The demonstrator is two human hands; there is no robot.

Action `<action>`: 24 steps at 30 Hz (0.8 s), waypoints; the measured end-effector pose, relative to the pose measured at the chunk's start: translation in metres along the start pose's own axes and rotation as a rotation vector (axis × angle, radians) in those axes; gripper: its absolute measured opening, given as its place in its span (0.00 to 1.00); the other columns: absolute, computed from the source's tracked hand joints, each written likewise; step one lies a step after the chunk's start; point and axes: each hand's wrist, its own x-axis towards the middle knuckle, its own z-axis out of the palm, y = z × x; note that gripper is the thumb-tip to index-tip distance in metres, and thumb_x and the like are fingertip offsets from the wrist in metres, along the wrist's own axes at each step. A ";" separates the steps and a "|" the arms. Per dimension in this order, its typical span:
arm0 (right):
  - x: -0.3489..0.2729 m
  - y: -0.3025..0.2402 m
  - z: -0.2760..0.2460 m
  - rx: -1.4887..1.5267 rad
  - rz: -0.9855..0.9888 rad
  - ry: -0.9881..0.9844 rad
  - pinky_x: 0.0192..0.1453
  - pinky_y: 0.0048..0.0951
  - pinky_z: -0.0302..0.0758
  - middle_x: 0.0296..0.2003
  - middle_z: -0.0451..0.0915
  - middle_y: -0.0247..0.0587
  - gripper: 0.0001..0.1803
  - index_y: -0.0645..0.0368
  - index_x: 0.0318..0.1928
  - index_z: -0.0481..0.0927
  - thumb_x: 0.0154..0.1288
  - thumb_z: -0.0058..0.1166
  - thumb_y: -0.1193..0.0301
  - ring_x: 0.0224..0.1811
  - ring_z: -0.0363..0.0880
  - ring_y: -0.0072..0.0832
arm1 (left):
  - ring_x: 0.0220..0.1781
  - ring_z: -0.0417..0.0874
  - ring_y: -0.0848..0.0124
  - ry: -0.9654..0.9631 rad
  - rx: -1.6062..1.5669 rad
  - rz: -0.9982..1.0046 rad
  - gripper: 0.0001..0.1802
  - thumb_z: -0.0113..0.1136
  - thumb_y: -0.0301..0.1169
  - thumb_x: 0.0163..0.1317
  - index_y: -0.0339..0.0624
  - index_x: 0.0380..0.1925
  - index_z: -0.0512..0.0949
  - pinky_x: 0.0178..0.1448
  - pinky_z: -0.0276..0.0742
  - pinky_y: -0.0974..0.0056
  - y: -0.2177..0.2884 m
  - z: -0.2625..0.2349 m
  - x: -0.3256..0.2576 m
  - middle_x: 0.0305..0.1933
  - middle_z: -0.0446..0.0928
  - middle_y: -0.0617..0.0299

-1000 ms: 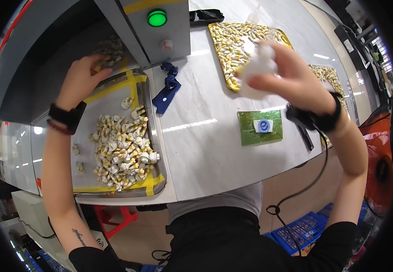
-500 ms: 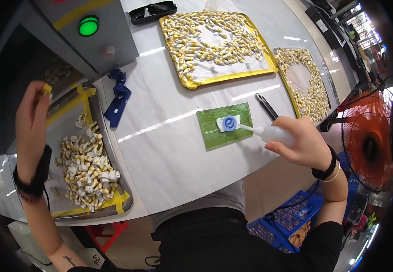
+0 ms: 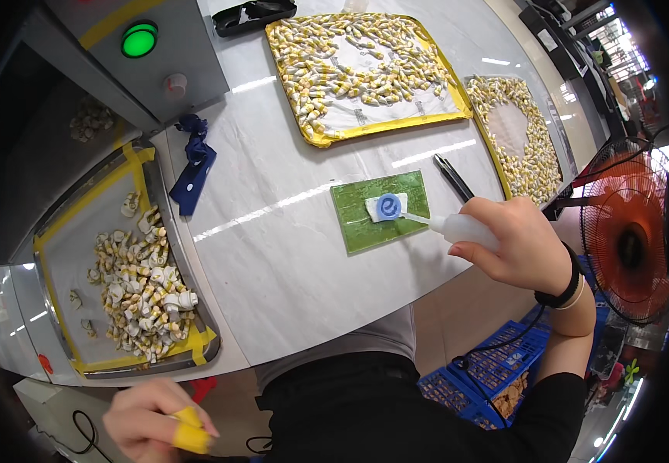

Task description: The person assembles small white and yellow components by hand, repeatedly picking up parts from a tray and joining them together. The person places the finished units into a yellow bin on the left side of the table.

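Observation:
My right hand (image 3: 521,245) is closed around a translucent white squeeze bottle (image 3: 467,230). The bottle's thin nozzle reaches the edge of a round blue piece (image 3: 388,206) with a curved mark on it. That piece lies on a small white pad (image 3: 371,211), on a green rectangular plate (image 3: 348,229). At the lower left, off the table's front edge, my left hand (image 3: 149,420) is curled, with yellow wrapping on its fingertips. It is slightly blurred, and anything between the fingers is hidden. Nearest to it, a dark-rimmed tray (image 3: 60,266) bears a heap of small white-and-yellow pieces (image 3: 145,297).
Behind the plate stands a yellow-edged tray (image 3: 396,122) of similar pieces; another tray (image 3: 508,127) sits to its right. Black tweezers (image 3: 454,177) lie beside the plate. A dark blue cloth strip (image 3: 193,174) lies near the grey machine (image 3: 188,46). An orange fan (image 3: 629,239) stands at right.
My left hand has moved from above the far end of the left tray down toward my body, past the table's front edge. My right hand stays almost in place with the bottle.

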 end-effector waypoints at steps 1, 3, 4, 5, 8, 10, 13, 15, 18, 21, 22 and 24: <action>0.000 -0.001 -0.001 0.000 0.001 0.000 0.26 0.41 0.71 0.17 0.74 0.49 0.15 0.59 0.30 0.74 0.52 0.61 0.61 0.23 0.77 0.48 | 0.25 0.77 0.66 0.026 -0.006 -0.009 0.18 0.61 0.39 0.59 0.31 0.27 0.76 0.24 0.70 0.71 -0.003 0.008 -0.001 0.28 0.76 0.49; 0.000 -0.002 -0.002 0.012 0.003 -0.001 0.26 0.41 0.71 0.18 0.75 0.49 0.15 0.59 0.30 0.74 0.53 0.61 0.61 0.23 0.77 0.48 | 0.23 0.77 0.66 -0.071 -0.075 0.033 0.18 0.62 0.38 0.58 0.30 0.26 0.76 0.24 0.70 0.71 -0.011 0.010 0.000 0.26 0.77 0.49; 0.000 -0.002 -0.002 0.022 0.005 -0.002 0.26 0.41 0.71 0.18 0.75 0.49 0.15 0.59 0.30 0.74 0.53 0.61 0.61 0.23 0.77 0.47 | 0.23 0.77 0.67 -0.118 -0.110 0.055 0.18 0.63 0.38 0.58 0.30 0.25 0.76 0.24 0.70 0.71 -0.016 0.010 0.000 0.25 0.77 0.49; 0.001 -0.003 -0.003 0.033 0.007 -0.003 0.26 0.41 0.71 0.18 0.75 0.49 0.15 0.59 0.30 0.74 0.53 0.61 0.61 0.23 0.77 0.47 | 0.22 0.77 0.67 -0.077 -0.109 0.042 0.18 0.63 0.38 0.58 0.30 0.26 0.76 0.24 0.70 0.72 -0.019 0.013 0.000 0.25 0.77 0.48; 0.001 -0.003 -0.002 0.063 0.052 -0.022 0.26 0.40 0.71 0.19 0.76 0.50 0.15 0.59 0.30 0.75 0.52 0.62 0.62 0.23 0.77 0.47 | 0.22 0.79 0.68 0.113 -0.198 -0.117 0.19 0.64 0.38 0.57 0.27 0.29 0.77 0.24 0.72 0.72 -0.027 0.029 -0.009 0.27 0.79 0.45; 0.001 -0.001 0.000 0.114 0.032 0.021 0.25 0.38 0.71 0.18 0.76 0.48 0.14 0.60 0.31 0.76 0.51 0.63 0.63 0.22 0.77 0.47 | 0.22 0.79 0.67 0.093 -0.318 -0.154 0.20 0.64 0.38 0.57 0.27 0.30 0.77 0.26 0.74 0.70 -0.034 0.030 -0.007 0.27 0.79 0.45; 0.007 -0.005 -0.006 0.244 -0.001 0.067 0.26 0.35 0.72 0.19 0.76 0.47 0.13 0.60 0.33 0.77 0.51 0.63 0.66 0.22 0.78 0.44 | 0.24 0.79 0.65 -0.037 -0.464 -0.065 0.16 0.64 0.35 0.57 0.27 0.31 0.76 0.28 0.80 0.65 -0.048 0.023 -0.003 0.27 0.78 0.47; 0.014 -0.007 -0.010 0.293 -0.044 0.111 0.28 0.33 0.73 0.20 0.77 0.47 0.13 0.61 0.34 0.78 0.51 0.63 0.66 0.24 0.80 0.41 | 0.25 0.76 0.66 -0.170 -0.523 0.055 0.11 0.60 0.29 0.60 0.29 0.28 0.73 0.27 0.83 0.62 -0.065 0.019 0.003 0.26 0.74 0.50; 0.053 -0.011 -0.007 0.318 -0.231 0.213 0.32 0.34 0.73 0.25 0.78 0.49 0.14 0.63 0.36 0.78 0.52 0.62 0.67 0.28 0.81 0.38 | 0.27 0.81 0.62 -0.138 -0.478 0.123 0.17 0.65 0.32 0.56 0.25 0.34 0.76 0.32 0.80 0.62 -0.068 0.031 0.008 0.28 0.79 0.45; 0.105 -0.025 0.005 0.432 -0.341 0.233 0.38 0.37 0.74 0.30 0.79 0.51 0.15 0.64 0.36 0.78 0.53 0.61 0.67 0.33 0.80 0.41 | 0.29 0.82 0.60 -0.168 -0.466 0.149 0.19 0.65 0.33 0.56 0.26 0.38 0.75 0.33 0.80 0.63 -0.071 0.036 0.016 0.29 0.79 0.44; 0.123 -0.033 0.003 0.371 -0.376 0.207 0.40 0.37 0.74 0.30 0.80 0.51 0.15 0.64 0.36 0.78 0.52 0.61 0.66 0.35 0.80 0.43 | 0.30 0.82 0.60 -0.128 -0.515 0.123 0.18 0.65 0.32 0.56 0.26 0.38 0.75 0.34 0.80 0.62 -0.064 0.039 0.012 0.29 0.79 0.44; 0.156 -0.048 0.007 0.313 -0.391 0.136 0.43 0.36 0.75 0.32 0.80 0.52 0.16 0.64 0.36 0.79 0.51 0.62 0.65 0.38 0.79 0.46 | 0.31 0.82 0.60 -0.060 -0.596 0.077 0.17 0.63 0.30 0.57 0.25 0.39 0.74 0.36 0.81 0.60 -0.060 0.043 0.006 0.30 0.79 0.44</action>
